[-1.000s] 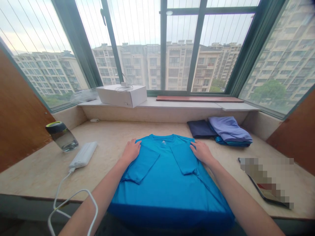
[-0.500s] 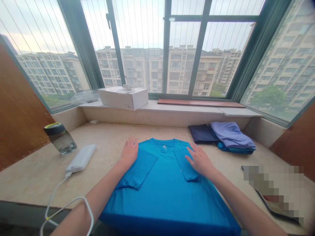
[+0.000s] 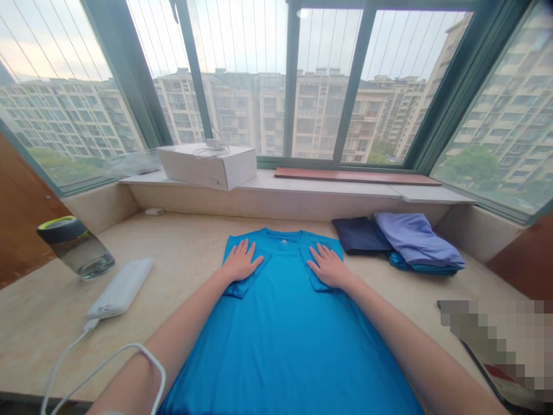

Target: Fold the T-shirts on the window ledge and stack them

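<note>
A blue T-shirt (image 3: 285, 328) lies spread on the stone-topped counter (image 3: 185, 242), its collar toward the window and both sleeves folded inward over the body. My left hand (image 3: 242, 262) rests flat on the left sleeve, fingers spread. On the right sleeve lies my right hand (image 3: 327, 265), also flat with its fingers apart. Neither hand grips the cloth. The shirt's lower end runs out of view at the bottom.
Folded clothes, dark navy (image 3: 360, 235) and lavender (image 3: 421, 239), lie at right. A partly blurred phone (image 3: 475, 360) is nearer. At left are a water bottle (image 3: 80, 248) and a white power bank (image 3: 121, 288) with a cable. A white box (image 3: 207, 164) sits on the sill.
Both hands have moved inward from the shirt's shoulder edges onto the folded sleeves. The shirt has shifted slightly toward the window, and the camera view has moved closer.
</note>
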`<action>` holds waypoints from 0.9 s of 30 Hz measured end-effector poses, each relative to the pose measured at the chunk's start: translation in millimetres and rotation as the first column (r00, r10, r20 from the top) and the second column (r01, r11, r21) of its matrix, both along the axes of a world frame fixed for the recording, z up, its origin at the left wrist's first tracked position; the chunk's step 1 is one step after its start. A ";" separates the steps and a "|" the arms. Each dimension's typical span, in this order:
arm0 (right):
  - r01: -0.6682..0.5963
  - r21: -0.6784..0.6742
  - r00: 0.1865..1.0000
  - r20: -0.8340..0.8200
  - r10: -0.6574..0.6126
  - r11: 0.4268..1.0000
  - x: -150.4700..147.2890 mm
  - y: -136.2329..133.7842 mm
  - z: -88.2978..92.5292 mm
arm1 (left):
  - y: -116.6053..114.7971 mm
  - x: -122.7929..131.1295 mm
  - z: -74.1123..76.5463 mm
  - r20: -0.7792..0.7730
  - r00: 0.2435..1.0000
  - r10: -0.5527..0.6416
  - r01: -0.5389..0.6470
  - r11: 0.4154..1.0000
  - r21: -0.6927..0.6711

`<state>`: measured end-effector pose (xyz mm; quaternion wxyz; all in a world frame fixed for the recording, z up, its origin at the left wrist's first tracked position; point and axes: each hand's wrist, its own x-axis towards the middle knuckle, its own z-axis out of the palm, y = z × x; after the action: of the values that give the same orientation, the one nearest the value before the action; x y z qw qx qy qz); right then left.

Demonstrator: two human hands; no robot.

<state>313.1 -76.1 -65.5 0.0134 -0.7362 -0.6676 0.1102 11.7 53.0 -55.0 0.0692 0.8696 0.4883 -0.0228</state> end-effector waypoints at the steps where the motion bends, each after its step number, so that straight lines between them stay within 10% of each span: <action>1: 0.011 -0.005 1.000 0.002 -0.011 1.000 1.9 9.9 -0.6 | 11.2 3.1 -0.5 0.003 1.000 -0.003 0.003 1.000 0.005; 9: 0.031 -0.006 0.999 0.016 -0.031 1.000 19.2 62.5 -0.9 | 62.8 24.1 -1.2 0.053 0.998 -0.030 0.027 0.998 0.055; 15: -0.008 0.039 0.999 0.052 0.006 0.999 16.6 61.9 15.1 | 37.9 30.4 19.0 0.138 0.989 -0.045 0.027 0.992 0.124; 21: -0.156 0.207 0.987 0.054 0.148 0.966 -8.0 -5.6 50.3 | -62.4 13.2 68.1 0.249 0.955 -0.164 0.138 0.983 0.118; 24: -0.176 0.431 0.959 -0.126 0.253 0.885 -16.0 -88.2 65.4 | -143.7 -19.6 88.1 0.586 0.793 -0.169 0.169 0.984 0.054; 27: 0.043 0.470 0.898 -0.405 0.173 0.881 -18.1 -195.0 59.0 | -223.6 -69.5 77.9 0.673 0.739 -0.033 0.215 0.958 -0.190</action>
<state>295.1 -271.1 -6.5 0.3355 -0.6441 -0.6790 0.1079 -57.8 -170.5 22.8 0.3477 0.8351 0.3651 0.2202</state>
